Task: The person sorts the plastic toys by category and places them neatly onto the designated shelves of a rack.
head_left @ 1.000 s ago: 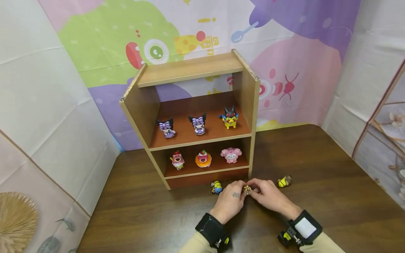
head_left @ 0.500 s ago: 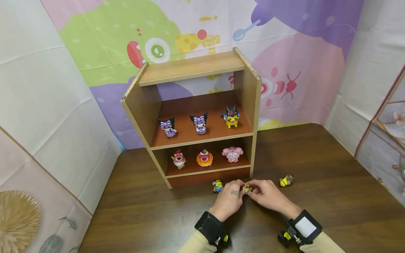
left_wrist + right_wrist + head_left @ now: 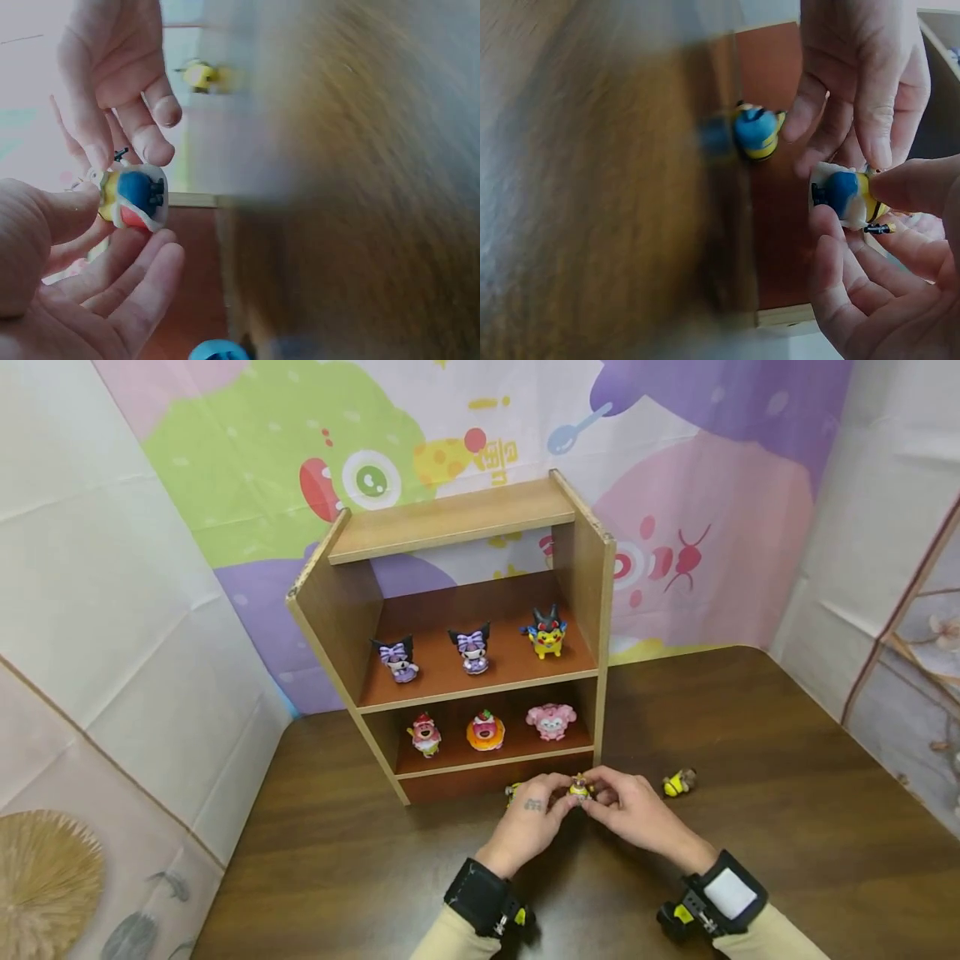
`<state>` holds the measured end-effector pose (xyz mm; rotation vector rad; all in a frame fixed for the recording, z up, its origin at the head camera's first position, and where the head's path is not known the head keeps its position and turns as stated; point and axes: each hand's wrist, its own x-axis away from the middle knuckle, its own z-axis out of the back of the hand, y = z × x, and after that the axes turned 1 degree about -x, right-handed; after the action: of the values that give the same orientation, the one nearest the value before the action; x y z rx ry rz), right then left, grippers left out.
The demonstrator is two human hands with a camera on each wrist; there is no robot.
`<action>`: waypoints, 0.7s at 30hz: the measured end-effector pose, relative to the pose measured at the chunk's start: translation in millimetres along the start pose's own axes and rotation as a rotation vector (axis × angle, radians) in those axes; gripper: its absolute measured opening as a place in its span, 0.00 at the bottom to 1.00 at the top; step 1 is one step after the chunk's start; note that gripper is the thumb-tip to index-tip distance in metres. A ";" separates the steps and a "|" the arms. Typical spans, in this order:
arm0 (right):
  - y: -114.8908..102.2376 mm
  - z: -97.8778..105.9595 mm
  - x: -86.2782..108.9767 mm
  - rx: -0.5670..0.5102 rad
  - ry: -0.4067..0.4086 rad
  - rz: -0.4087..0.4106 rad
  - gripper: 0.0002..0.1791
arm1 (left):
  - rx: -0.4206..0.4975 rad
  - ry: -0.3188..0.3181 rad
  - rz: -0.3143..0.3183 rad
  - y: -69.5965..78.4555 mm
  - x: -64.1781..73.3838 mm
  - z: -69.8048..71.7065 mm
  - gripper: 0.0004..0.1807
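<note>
A small minion figurine (image 3: 579, 790) with a white-trimmed red cape and blue overalls is between my two hands, in front of the shelf's lower right corner. My left hand (image 3: 521, 827) pinches it from one side with thumb and fingers. From the other side my right hand (image 3: 637, 810) holds it between thumb and fingertips. In the left wrist view the figurine (image 3: 136, 193) shows its blue front and dark feet. The right wrist view has the same figurine (image 3: 844, 193) with a small black rod beside it. A second blue-and-yellow minion figurine (image 3: 756, 133) stands by the shelf base, mostly hidden behind my left hand in the head view.
A wooden shelf unit (image 3: 480, 690) stands on the brown table (image 3: 337, 877). Two purple-and-black figurines and a yellow one with a dark hood (image 3: 547, 633) occupy its upper board; three pinkish figurines sit below. Another yellow figurine (image 3: 678, 782) lies right of my right hand.
Both hands have moved slightly up in the head view with the minion figurine, which now shows more upright between the fingertips. The left hand now covers most of the figurine beside it.
</note>
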<state>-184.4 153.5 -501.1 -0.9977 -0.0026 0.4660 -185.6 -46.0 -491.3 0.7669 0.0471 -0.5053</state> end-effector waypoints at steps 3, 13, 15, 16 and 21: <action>-9.7 4.0 -1.6 -0.011 0.015 0.004 0.13 | 0.004 0.040 -0.021 6.0 1.8 9.2 0.11; -45.5 10.6 -5.0 -0.051 0.052 0.133 0.12 | 0.040 0.068 -0.082 25.8 12.3 52.5 0.11; -51.2 10.9 -6.4 -0.043 0.063 0.152 0.12 | 0.026 0.073 -0.093 29.5 13.9 61.1 0.11; -54.1 10.9 -7.2 -0.038 0.069 0.164 0.11 | 0.019 0.077 -0.099 31.1 14.6 64.9 0.11; -69.3 11.9 -14.2 -0.032 0.076 0.215 0.11 | 0.013 0.091 -0.125 36.7 17.4 82.9 0.11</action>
<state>-173.6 126.4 -435.6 -1.0513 0.1679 0.6258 -165.2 -86.9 -411.1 0.8026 0.1773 -0.5893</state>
